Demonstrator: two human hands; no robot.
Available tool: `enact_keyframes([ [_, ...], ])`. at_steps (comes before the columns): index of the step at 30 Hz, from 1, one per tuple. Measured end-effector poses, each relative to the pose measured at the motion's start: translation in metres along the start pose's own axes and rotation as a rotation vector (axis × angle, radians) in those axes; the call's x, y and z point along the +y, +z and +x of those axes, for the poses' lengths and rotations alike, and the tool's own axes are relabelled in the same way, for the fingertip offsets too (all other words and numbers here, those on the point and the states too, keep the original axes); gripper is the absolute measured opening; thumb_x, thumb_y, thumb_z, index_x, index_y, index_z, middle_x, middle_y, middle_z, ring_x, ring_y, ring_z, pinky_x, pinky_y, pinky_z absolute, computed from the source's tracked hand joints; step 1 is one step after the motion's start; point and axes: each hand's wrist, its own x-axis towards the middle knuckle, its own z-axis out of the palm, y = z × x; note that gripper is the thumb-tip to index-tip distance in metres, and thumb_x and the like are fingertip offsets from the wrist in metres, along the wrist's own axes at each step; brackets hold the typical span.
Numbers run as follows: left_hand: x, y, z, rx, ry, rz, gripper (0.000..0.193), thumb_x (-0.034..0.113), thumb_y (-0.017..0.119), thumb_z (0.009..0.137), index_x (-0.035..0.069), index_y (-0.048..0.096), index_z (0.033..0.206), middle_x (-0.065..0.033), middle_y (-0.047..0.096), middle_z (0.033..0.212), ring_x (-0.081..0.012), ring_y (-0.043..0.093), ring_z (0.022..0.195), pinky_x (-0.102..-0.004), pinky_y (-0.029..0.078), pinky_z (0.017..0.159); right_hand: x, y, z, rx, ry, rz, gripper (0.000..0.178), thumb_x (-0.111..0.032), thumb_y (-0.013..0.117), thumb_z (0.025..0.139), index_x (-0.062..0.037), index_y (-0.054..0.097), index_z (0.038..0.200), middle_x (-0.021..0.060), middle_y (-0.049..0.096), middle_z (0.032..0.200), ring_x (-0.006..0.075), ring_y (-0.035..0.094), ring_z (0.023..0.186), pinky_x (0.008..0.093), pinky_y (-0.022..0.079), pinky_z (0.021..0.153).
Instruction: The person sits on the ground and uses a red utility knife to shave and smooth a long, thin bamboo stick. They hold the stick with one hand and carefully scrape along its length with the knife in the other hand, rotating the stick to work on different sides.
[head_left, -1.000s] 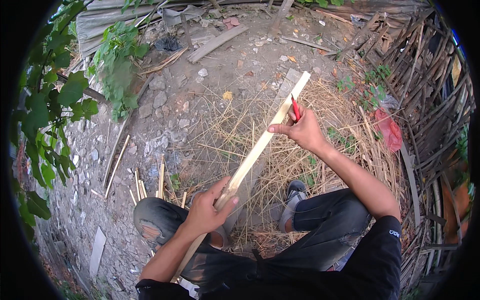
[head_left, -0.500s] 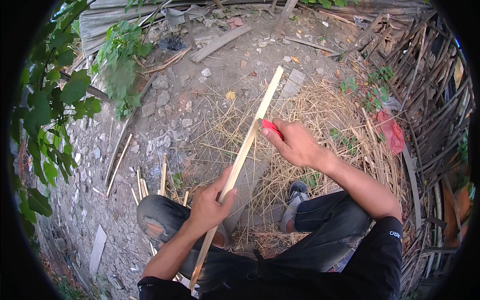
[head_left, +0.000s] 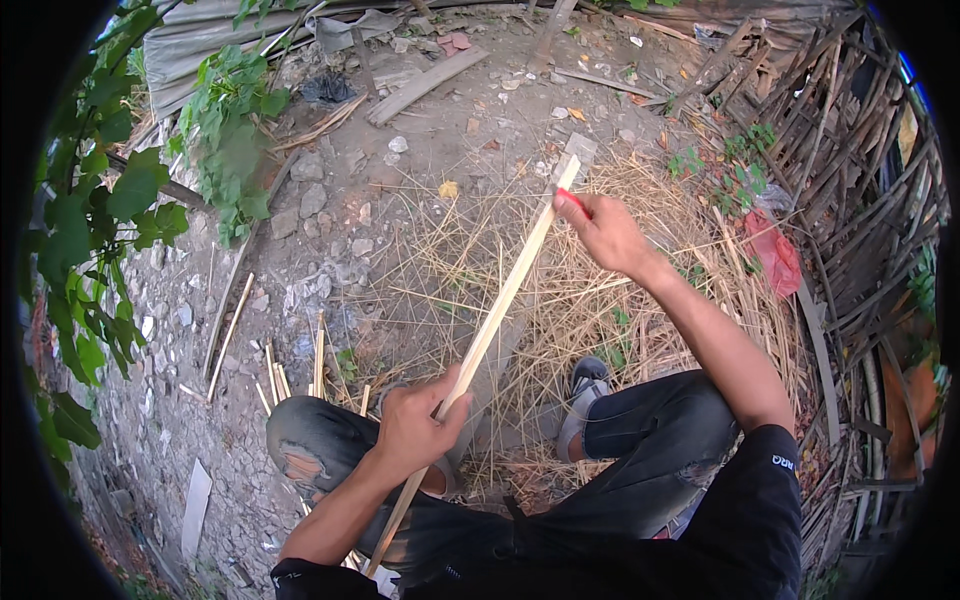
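A long pale strip of split wood or bamboo (head_left: 508, 292) slants from my lap up and away to the right. My left hand (head_left: 418, 422) is closed around its lower part, above my left knee. Close to the strip's far end, my right hand (head_left: 612, 238) grips a small red-handled knife (head_left: 572, 204) against the strip. The knife's blade is mostly hidden by the fingers and the strip.
Thin straw-like shavings (head_left: 640, 290) lie over the ground ahead. Several cut strips (head_left: 319, 355) stand beside my left knee. A red plastic bag (head_left: 772, 258) and a stick fence (head_left: 850, 200) are at the right. Leafy vines (head_left: 95, 230) hang at the left.
My right hand has moved with the knife up along the strip, away from me toward its far end. The strip has tilted slightly to the right; my left hand keeps its hold.
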Motion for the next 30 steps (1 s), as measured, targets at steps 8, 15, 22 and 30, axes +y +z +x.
enact_keyframes([
  [8, 0.001, 0.003, -0.007, 0.0, 0.011, -0.119, 0.04, 0.011, 0.08, 0.085, -0.009, 0.07, 0.119, -0.0149, 0.066, 0.064, -0.0107, 0.061, 0.054, -0.0281, 0.047, 0.052, 0.103, -0.05, 0.005, 0.412, 0.23, 0.062, 0.069, -0.06, 0.047, 0.102, 0.0034, 0.059, 0.077, 0.0138, 0.056, 0.063, 0.0244, 0.052, 0.063, 0.042, 0.044, 0.066],
  [15, -0.006, 0.011, -0.005, 0.009, 0.044, -0.139, 0.037, 0.009, 0.077, 0.087, -0.009, 0.07, 0.119, -0.0188, 0.069, 0.075, -0.0178, 0.067, 0.061, -0.031, 0.05, 0.056, 0.051, -0.046, -0.016, 0.155, 0.127, 0.046, 0.068, -0.058, 0.05, 0.103, 0.0027, 0.057, 0.074, 0.0093, 0.048, 0.058, 0.0176, 0.044, 0.06, 0.0393, 0.041, 0.061],
  [22, -0.001, 0.006, -0.004, -0.014, 0.047, -0.052, 0.036, 0.008, 0.075, 0.086, -0.005, 0.071, 0.119, -0.0207, 0.071, 0.081, -0.0302, 0.071, 0.063, -0.0351, 0.053, 0.057, 0.005, -0.01, -0.02, -0.185, -0.044, -0.107, 0.074, -0.061, 0.045, 0.103, 0.005, 0.064, 0.076, 0.0319, 0.062, 0.071, 0.0501, 0.061, 0.073, 0.0546, 0.048, 0.075],
  [30, -0.001, -0.001, -0.015, -0.042, 0.142, 0.04, 0.038, 0.008, 0.074, 0.084, -0.001, 0.072, 0.121, -0.0118, 0.061, 0.065, -0.026, 0.062, 0.051, -0.0358, 0.047, 0.049, 0.12, -0.046, -0.002, 0.167, 0.308, -0.081, 0.073, -0.064, 0.048, 0.099, 0.0031, 0.064, 0.076, 0.0213, 0.061, 0.065, 0.0311, 0.063, 0.068, 0.048, 0.047, 0.07],
])
